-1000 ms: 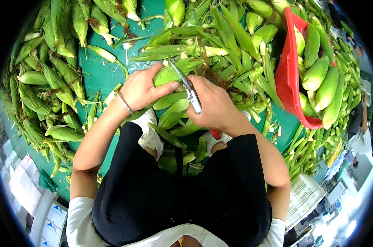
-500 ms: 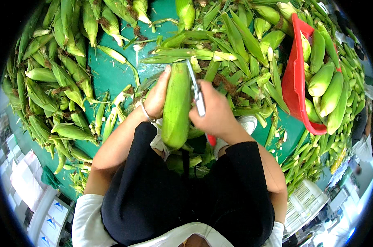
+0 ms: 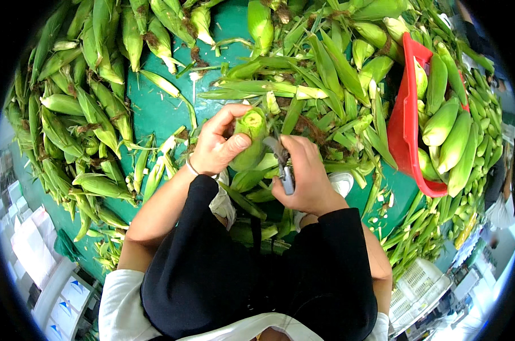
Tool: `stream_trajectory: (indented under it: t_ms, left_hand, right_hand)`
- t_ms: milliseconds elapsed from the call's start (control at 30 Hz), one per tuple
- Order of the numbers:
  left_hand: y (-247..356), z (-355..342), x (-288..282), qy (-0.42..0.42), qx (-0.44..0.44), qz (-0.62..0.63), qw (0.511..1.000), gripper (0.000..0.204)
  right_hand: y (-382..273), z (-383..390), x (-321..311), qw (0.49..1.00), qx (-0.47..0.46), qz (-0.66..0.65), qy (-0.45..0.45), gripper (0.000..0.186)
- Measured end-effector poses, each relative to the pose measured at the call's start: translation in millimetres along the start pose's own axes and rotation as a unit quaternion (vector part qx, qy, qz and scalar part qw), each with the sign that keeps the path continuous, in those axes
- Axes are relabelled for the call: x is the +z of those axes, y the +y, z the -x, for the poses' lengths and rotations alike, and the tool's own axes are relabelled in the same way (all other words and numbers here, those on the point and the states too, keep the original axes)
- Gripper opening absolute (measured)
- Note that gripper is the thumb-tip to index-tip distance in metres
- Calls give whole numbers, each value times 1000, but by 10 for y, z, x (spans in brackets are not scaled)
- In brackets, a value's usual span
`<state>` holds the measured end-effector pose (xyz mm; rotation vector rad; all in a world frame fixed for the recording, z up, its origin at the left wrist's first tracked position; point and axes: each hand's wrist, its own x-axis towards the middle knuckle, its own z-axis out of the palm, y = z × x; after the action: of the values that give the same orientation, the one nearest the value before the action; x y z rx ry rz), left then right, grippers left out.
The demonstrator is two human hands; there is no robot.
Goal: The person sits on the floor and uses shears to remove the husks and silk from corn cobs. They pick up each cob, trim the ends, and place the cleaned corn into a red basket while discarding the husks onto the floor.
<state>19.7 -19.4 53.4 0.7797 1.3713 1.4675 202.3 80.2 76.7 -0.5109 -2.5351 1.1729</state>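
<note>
My left hand [image 3: 217,142], with a bracelet at the wrist, grips a green husked corn ear [image 3: 249,139] whose trimmed end faces up toward me. Just right of it, my right hand [image 3: 306,176] is closed on a metal cutting tool [image 3: 286,176], its blade close beside the ear and somewhat blurred. Loose husk leaves [image 3: 286,91] and silk lie around and beyond my hands. My black-clad knees are below them, with white shoes [image 3: 340,182] partly showing.
Piles of corn [image 3: 75,113] cover the left; more fill the right behind a red plastic scoop or bin [image 3: 402,131] holding several ears. Husks lie over the green surface [image 3: 155,102]. A white slatted crate [image 3: 416,290] sits at lower right. Another person is partly visible at the far right edge.
The corn ear has gone from lying lengthwise to end-up, and my left thumb has come over it. My right hand and the tool have shifted right and down, the blade tilting away.
</note>
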Motion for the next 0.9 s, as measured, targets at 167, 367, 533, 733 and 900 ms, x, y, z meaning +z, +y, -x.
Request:
stream_trajectory:
  t_ms: [167,367,533,733,900]
  left_hand:
    - [-39,157,83,-38,-64,93,993,52]
    - [-48,174,139,-51,129,-29,990,58]
    - [-16,74,242,-22,247,-112,962,58]
    - [507,-32,82,-39,153,-297,942,40]
    - [809,-38,166,-124,-142,-275,943,37]
  right_hand:
    - [-190,-87,-36,992,99,-78,8,57]
    - [-68,-65,-136,936,210,-278,59,60]
    - [47,-17,73,982,76,-163,54,80]
    - [86,0,123,969,113,-205,83,73]
    - [107,-13,58,993,57,-84,59,69]
